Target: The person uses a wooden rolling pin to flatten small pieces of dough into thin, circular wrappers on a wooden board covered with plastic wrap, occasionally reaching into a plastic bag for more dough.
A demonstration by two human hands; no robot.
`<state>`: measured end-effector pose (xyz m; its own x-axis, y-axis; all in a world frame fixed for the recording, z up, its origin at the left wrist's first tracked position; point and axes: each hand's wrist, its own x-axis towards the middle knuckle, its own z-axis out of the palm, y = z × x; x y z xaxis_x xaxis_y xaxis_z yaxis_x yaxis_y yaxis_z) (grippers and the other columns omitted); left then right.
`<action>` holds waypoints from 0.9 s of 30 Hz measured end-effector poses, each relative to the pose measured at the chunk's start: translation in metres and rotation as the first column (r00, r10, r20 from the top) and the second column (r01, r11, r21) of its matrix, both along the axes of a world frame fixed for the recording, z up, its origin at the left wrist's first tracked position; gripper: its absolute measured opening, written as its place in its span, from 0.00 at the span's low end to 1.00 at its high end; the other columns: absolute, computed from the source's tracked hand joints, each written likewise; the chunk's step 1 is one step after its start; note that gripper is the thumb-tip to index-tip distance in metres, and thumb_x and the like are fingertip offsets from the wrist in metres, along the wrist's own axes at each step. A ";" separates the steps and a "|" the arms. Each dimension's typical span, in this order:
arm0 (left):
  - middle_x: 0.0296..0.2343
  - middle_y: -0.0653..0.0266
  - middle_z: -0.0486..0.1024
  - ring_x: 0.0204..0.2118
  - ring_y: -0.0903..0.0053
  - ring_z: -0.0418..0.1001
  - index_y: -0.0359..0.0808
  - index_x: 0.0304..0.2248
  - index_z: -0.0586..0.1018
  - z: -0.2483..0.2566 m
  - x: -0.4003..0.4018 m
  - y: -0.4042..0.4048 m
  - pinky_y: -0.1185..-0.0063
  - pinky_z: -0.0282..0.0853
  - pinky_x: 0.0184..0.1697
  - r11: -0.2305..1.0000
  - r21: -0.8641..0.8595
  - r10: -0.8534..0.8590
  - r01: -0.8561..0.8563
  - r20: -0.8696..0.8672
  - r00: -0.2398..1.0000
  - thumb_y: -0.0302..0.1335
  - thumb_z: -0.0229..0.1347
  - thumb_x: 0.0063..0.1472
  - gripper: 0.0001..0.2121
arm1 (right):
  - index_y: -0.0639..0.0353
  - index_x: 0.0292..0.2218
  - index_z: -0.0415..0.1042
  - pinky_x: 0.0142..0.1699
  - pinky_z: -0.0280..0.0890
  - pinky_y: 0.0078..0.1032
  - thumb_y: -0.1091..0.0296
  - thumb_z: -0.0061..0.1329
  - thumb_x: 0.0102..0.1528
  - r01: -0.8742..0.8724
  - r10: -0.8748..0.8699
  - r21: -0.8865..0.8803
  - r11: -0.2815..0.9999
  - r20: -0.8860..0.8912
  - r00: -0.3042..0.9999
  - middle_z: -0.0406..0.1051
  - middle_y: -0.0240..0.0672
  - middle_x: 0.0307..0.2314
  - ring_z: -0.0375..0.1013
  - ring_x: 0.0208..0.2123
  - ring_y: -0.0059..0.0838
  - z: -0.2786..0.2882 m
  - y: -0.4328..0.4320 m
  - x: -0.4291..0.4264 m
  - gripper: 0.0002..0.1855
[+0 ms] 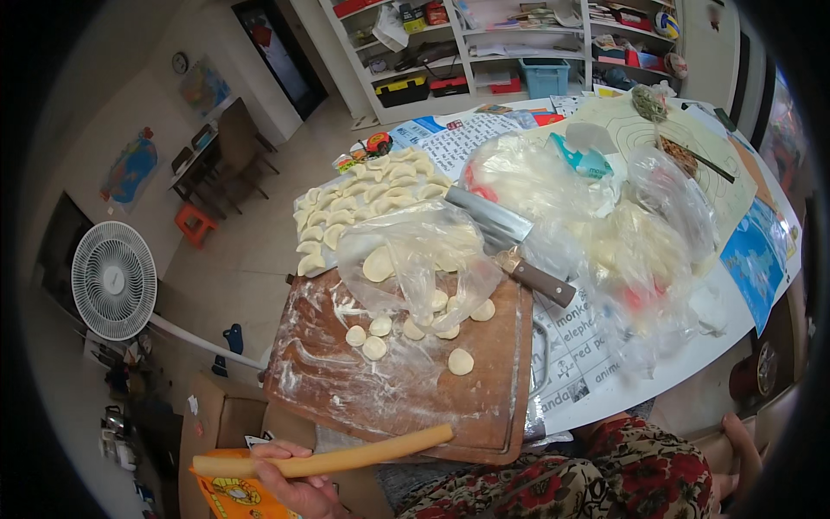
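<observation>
My left hand (295,477) grips a wooden rolling pin (363,452) near its left end, at the front edge of a wooden cutting board (402,396). The pin's far end lies over the board's edge. My right hand is out of view. Flour dusts the board. Small flattened dough pieces (374,348) lie on it, with a single one (460,362) nearer the front. A clear plastic bag (415,259) partly covers more dough rounds at the back. Behind it, shaped dumplings (363,194) stand in rows. A cleaver (493,217) with a brown handle lies right of the bag.
Bulging plastic bags (642,259) cover much of the white table's (570,402) right side. A bowl with filling (677,156) and a dark utensil stands at the back right. An orange package (224,496) is below my left hand. Legs in floral trousers (551,486) are beneath the table edge.
</observation>
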<state>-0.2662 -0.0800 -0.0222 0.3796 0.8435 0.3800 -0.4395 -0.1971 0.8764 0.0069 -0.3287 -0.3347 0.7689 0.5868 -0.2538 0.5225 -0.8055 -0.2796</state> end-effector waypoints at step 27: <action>0.24 0.64 0.66 0.09 0.90 0.53 0.37 0.34 0.65 0.012 -0.008 -0.014 0.91 0.55 0.11 0.992 0.120 -0.037 0.039 -0.017 0.999 0.46 0.37 0.76 0.20 | 0.55 0.52 0.71 0.57 0.66 0.42 0.61 0.52 0.58 -0.064 0.064 0.038 0.997 0.008 0.998 0.73 0.48 0.47 0.71 0.51 0.49 -0.004 0.014 0.003 0.21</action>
<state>-0.2744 -0.0937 -0.0105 0.4164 0.7769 0.4722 -0.4360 -0.2851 0.8536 0.0103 -0.3147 -0.3391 0.7314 0.6438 -0.2247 0.5745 -0.7593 -0.3057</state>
